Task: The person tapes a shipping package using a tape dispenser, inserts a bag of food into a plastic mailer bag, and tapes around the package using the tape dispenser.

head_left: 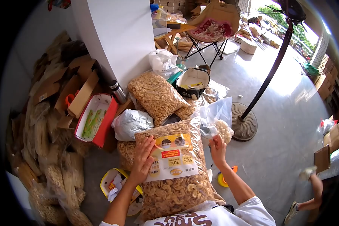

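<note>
A large clear bag of cashew-like nuts [179, 192] lies in front of my body, with a printed white and yellow label [173, 154] that appears upside down. My left hand [142, 162] rests on the label's left edge with its fingers stretched out. To the right of the big bag, my right hand [217, 150] is closed on the edge of a small clear plastic bag [218, 111]. Pale rounded pieces [224, 131] show in the bottom of that small bag. The right fingertips are partly hidden by the plastic.
Another full nut bag [154, 94] lies beyond, beside a silver-white plastic bag [132, 125]. A red box [105, 130] and steel flask [118, 91] stand left. A fan base [245, 122], tape dispenser [225, 177] and yellow container [107, 177] are nearby. Someone's leg [314, 192] shows right.
</note>
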